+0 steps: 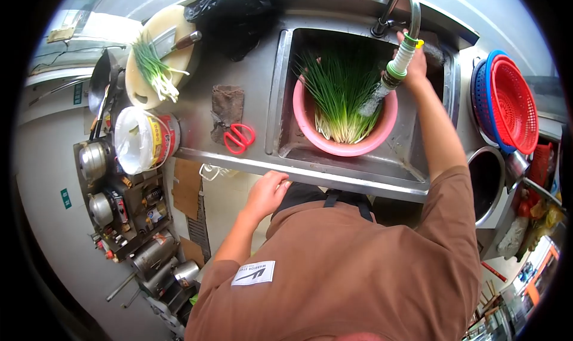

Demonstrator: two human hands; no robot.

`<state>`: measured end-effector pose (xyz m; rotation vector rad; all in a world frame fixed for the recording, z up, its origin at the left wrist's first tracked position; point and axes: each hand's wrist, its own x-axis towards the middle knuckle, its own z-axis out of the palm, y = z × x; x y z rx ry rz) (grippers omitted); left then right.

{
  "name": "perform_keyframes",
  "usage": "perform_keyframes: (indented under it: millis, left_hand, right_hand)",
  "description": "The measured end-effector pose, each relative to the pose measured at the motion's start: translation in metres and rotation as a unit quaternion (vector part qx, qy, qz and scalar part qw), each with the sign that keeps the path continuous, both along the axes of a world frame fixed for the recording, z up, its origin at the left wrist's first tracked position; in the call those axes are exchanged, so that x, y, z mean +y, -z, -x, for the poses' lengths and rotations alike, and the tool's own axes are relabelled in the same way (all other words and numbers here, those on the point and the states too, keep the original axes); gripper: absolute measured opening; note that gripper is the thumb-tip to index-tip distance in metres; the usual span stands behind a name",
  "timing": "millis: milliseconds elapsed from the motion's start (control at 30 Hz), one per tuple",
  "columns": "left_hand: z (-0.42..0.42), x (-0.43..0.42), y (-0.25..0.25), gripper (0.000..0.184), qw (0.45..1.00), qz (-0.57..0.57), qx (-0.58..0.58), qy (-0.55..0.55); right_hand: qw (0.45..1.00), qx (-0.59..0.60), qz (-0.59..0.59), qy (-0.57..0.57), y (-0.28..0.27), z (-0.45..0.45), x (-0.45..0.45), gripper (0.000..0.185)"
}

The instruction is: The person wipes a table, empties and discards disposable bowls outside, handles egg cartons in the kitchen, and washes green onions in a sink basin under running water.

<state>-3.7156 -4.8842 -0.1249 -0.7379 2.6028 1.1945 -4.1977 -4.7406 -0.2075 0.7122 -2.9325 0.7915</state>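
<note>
The pink basin (344, 149) sits inside the metal sink (307, 165), and a thick bunch of scallions (341, 105) stands in it, white ends leaning toward the basin's near rim and green tops spreading past its far rim. Beyond the basin, at its far right, the curved faucet (416, 10) rises; its green-and-white nozzle (400, 63) points down over the basin's right part, with water (372, 104) running onto the scallions. The right hand (416, 65) is up behind that nozzle, to the basin's far right; the nozzle hides part of it, so I cannot tell whether its fingers grip anything. The left hand (266, 195) is nearer the person than the basin and to its left, by the front edge of the tabletop (197, 123), fingers loosely bent; I cannot tell whether they are pressed together.

Left of the basin lie a brown cloth (228, 102) and, at its near end, red-handled scissors (239, 139). Farther left of the basin, a round cutting board (174, 17) carries a knife (187, 40) and a smaller bunch of scallions. A red colander (514, 105) stands to the basin's right.
</note>
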Motion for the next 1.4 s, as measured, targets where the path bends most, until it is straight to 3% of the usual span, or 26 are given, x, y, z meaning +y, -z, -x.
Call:
perform_keyframes:
  millis: [67, 100, 167, 200, 300, 367, 467, 633, 700, 867, 933, 967, 1000, 1067, 1100, 1133, 1200, 1233, 1300, 1400]
  left_hand:
    - [0.017, -0.015, 0.006, 0.020, 0.999, 0.009, 0.028, 0.017]
    - [0.024, -0.021, 0.008, 0.020, 0.999, 0.012, 0.033, 0.022]
    - [0.036, -0.032, 0.007, 0.020, 0.999, 0.001, 0.043, 0.020]
    - [0.037, -0.036, 0.006, 0.020, 0.999, -0.001, 0.039, 0.021]
    - [0.039, -0.046, 0.009, 0.020, 0.999, -0.006, 0.029, 0.039]
    - [0.040, -0.046, 0.012, 0.020, 0.999, -0.045, 0.007, 0.026]
    - [0.045, -0.042, 0.019, 0.021, 0.997, -0.067, -0.011, 0.045]
    - [0.062, -0.035, 0.029, 0.020, 0.993, -0.046, -0.001, 0.108]
    - [0.072, -0.031, 0.032, 0.020, 0.992, -0.074, -0.008, 0.103]
    - [0.103, -0.013, 0.064, 0.022, 0.980, -0.194, -0.010, 0.040]
    - [0.119, -0.003, 0.080, 0.025, 0.916, -0.391, -0.046, -0.074]
    - [0.133, -0.001, 0.080, 0.029, 0.896, -0.436, -0.045, -0.073]
    - [0.144, 0.001, 0.085, 0.029, 0.896, -0.436, -0.045, -0.071]
    - [0.165, 0.006, 0.098, 0.033, 0.842, -0.503, -0.104, -0.165]
    - [0.174, 0.008, 0.109, 0.041, 0.822, -0.532, -0.099, -0.179]
    - [0.184, 0.013, 0.120, 0.041, 0.822, -0.531, -0.098, -0.180]
    - [0.209, 0.026, 0.139, 0.049, 0.781, -0.544, -0.084, -0.296]
    - [0.222, 0.030, 0.150, 0.049, 0.780, -0.544, -0.083, -0.297]
    - [0.245, 0.037, 0.171, 0.049, 0.684, -0.639, -0.086, -0.341]
    - [0.265, 0.051, 0.181, 0.038, 0.641, -0.676, -0.038, -0.362]
  right_hand:
    - [0.968, -0.158, 0.195, 0.019, 0.048, -0.054, 0.013, 0.032]
    - [0.986, -0.126, 0.089, -0.061, 0.060, -0.086, 0.016, 0.030]
    - [0.963, -0.240, 0.021, -0.120, 0.110, -0.133, 0.013, 0.039]
    - [0.919, -0.372, 0.084, -0.096, 0.142, -0.154, 0.011, 0.043]
    - [0.923, -0.380, 0.033, -0.046, 0.140, -0.204, -0.022, 0.052]
    - [0.965, -0.235, -0.115, -0.025, 0.114, -0.223, -0.040, 0.063]
    - [0.948, -0.279, -0.154, -0.018, 0.129, -0.211, -0.039, 0.071]
    - [0.929, -0.361, -0.042, 0.065, 0.161, -0.149, 0.006, 0.058]
    - [0.863, -0.476, 0.134, 0.103, 0.174, -0.139, 0.020, 0.051]
    - [0.810, -0.564, 0.141, 0.075, 0.164, -0.144, 0.028, 0.040]
    - [0.785, -0.515, 0.304, 0.160, 0.146, -0.145, 0.028, 0.037]
    - [0.740, -0.551, 0.365, 0.126, 0.159, -0.144, 0.031, 0.037]
    - [0.739, -0.550, 0.367, 0.127, 0.146, -0.142, 0.028, 0.037]
    - [0.738, -0.531, 0.376, 0.177, 0.116, -0.136, 0.020, 0.037]
    - [0.669, -0.584, 0.429, 0.167, 0.107, -0.130, 0.022, 0.038]
    - [0.668, -0.585, 0.430, 0.166, 0.099, -0.127, 0.022, 0.038]
    - [0.644, -0.624, 0.414, 0.157, 0.079, -0.124, 0.019, 0.041]
    - [0.645, -0.631, 0.406, 0.145, 0.085, -0.124, 0.022, 0.045]
    - [0.647, -0.635, 0.400, 0.138, 0.075, -0.127, 0.022, 0.046]
    - [0.686, -0.608, 0.383, 0.117, 0.079, -0.138, 0.031, 0.049]
